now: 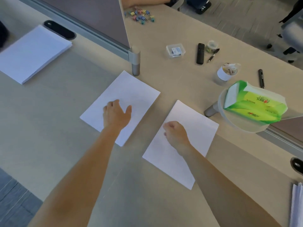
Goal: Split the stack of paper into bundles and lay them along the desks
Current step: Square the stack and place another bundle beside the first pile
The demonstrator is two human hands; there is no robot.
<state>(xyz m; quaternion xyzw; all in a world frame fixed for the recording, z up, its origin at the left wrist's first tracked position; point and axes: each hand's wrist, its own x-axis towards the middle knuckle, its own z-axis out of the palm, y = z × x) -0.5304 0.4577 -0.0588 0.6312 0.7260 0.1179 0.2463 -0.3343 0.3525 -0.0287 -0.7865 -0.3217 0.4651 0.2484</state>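
Two thin white paper bundles lie side by side on the beige desk. My left hand (117, 113) rests flat on the left bundle (131, 92), fingers spread, thumb out to the right. My right hand (176, 134) sits on the right bundle (196, 122) with its fingers curled under; whether it pinches a sheet is hidden. A thicker white paper stack (32, 53) lies at the far left of the desk. More paper edges (297, 205) show at the right border.
A grey partition post (135, 61) stands just beyond the left bundle. A green tissue pack (255, 104) in a clear tub, a paper cup (227, 72), remote (200, 53), pens, a small plastic box (175, 50) and coloured binder clips (139, 15) lie to the right and beyond.
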